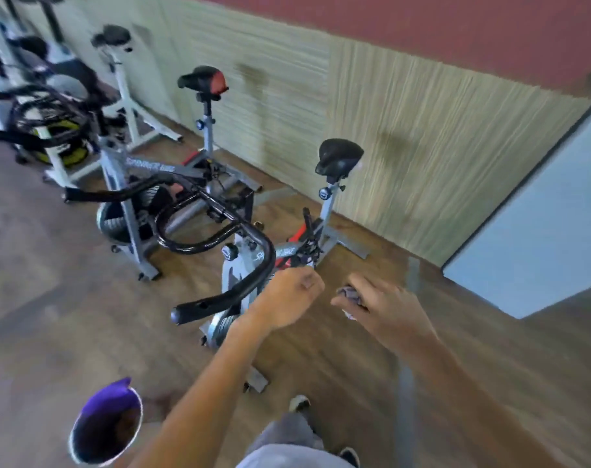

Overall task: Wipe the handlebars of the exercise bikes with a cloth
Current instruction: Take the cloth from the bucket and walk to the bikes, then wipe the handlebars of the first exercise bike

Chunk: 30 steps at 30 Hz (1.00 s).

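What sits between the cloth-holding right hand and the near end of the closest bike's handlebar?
In the head view, the left hand, fingers curled, lies between the right hand gripping the cloth and the handlebar end. Otherwise only wooden floor shows.

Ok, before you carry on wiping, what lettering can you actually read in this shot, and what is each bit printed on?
"SPINNER BIKE", blurred but legible: white lettering on the grey frame of the middle bike.
"SP..." then unreadable: white lettering on the nearest bike's frame, partly hidden behind its black handlebar.
Round knob badges: too small to read.
Cloth in the right hand, purple-lined bucket: no text visible.
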Tool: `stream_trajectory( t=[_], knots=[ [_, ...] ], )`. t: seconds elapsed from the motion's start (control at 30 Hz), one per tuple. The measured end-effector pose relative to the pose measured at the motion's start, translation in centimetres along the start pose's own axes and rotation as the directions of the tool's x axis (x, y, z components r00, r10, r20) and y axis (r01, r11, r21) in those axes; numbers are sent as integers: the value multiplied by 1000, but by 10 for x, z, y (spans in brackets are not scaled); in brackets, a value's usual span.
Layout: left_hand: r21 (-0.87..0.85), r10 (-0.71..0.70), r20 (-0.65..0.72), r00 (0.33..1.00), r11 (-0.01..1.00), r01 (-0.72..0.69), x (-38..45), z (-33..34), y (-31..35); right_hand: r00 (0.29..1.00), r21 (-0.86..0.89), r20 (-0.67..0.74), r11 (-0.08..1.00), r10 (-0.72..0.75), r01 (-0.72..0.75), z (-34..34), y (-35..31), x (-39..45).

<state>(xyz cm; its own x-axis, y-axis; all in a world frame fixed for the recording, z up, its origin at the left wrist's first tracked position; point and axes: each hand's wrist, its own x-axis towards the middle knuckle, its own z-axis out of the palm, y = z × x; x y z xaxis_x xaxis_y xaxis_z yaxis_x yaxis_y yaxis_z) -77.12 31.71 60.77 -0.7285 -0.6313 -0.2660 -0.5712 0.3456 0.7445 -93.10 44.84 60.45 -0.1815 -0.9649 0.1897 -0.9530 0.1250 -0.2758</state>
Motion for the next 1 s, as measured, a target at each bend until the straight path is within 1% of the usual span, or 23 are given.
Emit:
stream_trajectory(
  t=[0.07,0.1,0.13,0.2,0.27,0.37,0.43,0.53,0.6,0.63,0.67,0.73,0.83,0.93,0.97,1.0],
  knots=[
    [-31,1,-74,997,1000,-3,-1,-13,-5,989,246,147,969,-12,-25,-1,-3,25],
    [-60,-15,-113,994,998,8,-4,-20,-8,983,380,178,924,-40,-32,-1,-6,36],
    [-106,-49,-135,990,994,35,-8,-27,-10,981,478,183,878,-64,-32,-1,-9,46],
    [-172,-116,-108,987,980,96,-19,-38,-13,979,596,183,802,-88,-39,-1,-14,63],
    [-215,-156,-55,986,966,141,-30,-40,-14,972,643,214,763,-97,-65,-5,-20,76],
    [-391,-223,-43,974,901,189,-43,-32,-8,950,674,278,734,-142,-87,-11,-24,91],
    [-542,-236,-111,965,829,141,-46,-23,-1,929,709,310,700,-202,-85,-13,-24,98],
    [-734,-290,-235,928,679,26,-52,-4,8,871,758,402,636,-283,-143,-19,-23,100],
    [-826,-332,-307,892,559,-76,-56,7,9,848,783,410,607,-335,-139,-22,-23,102],
    [-842,-354,-339,872,528,-113,-58,10,10,844,784,401,610,-357,-114,-21,-23,102],
    [-840,-372,-369,852,526,-134,-60,13,11,849,772,381,631,-366,-74,-21,-23,103],
    [-819,-389,-408,826,556,-143,-63,17,13,874,716,318,697,-366,31,-17,-27,104],
    [-772,-436,-470,768,624,-119,-70,21,14,917,640,187,752,-352,158,-15,-39,100],
    [-659,-474,-544,692,752,-3,-80,16,8,935,640,112,744,-337,191,-9,-55,94],
    [-590,-481,-592,647,805,59,-84,13,4,942,652,77,731,-328,201,-5,-62,93],
    [-520,-478,-656,584,847,109,-89,9,0,950,649,22,727,-313,225,0,-70,92]
  ],
)
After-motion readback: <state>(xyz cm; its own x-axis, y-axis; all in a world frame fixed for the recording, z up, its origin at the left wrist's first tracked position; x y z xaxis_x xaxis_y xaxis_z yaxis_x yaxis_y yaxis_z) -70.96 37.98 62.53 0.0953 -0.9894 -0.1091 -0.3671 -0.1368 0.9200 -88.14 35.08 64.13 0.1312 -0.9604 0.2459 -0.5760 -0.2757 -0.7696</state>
